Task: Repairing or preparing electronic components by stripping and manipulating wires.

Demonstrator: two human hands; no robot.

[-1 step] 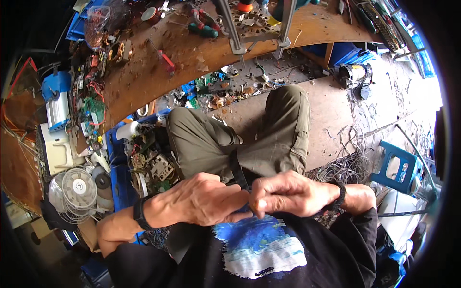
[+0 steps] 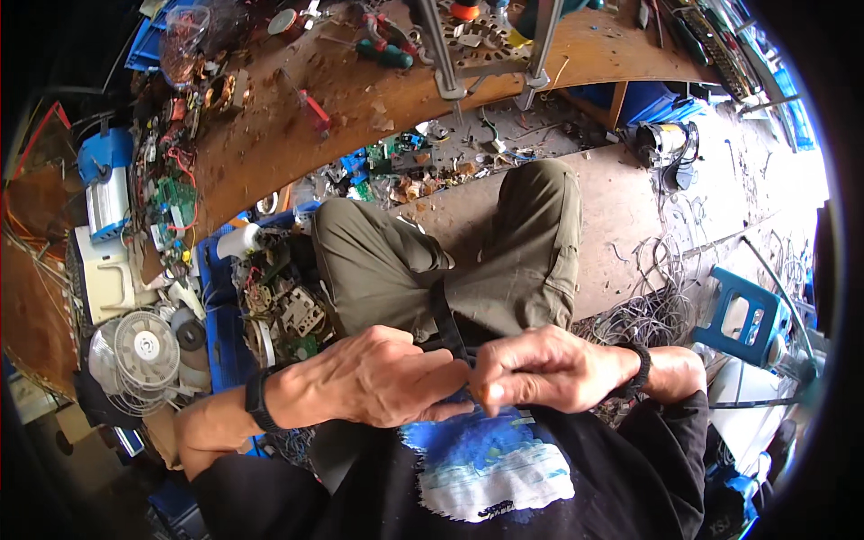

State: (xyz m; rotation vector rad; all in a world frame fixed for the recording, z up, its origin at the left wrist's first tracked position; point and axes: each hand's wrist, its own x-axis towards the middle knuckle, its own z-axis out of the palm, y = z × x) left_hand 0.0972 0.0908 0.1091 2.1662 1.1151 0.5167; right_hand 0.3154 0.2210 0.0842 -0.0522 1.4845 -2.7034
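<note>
Sitting above a littered floor point(image 2: 630, 207), beside the cluttered wooden tabletop point(image 2: 270, 144), left hand point(image 2: 378, 378) and right hand point(image 2: 531, 369) pinch fingers closed on a black strap point(image 2: 445, 324).

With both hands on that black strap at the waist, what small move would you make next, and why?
Probably draw the strap snug: the left hand and right hand meet over it in front of the shirt, fingers closed, and it runs up slack over the lap.

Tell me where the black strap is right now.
In the head view, the black strap runs down the lap at centre, its lower end pinched between the left hand and right hand.
</note>
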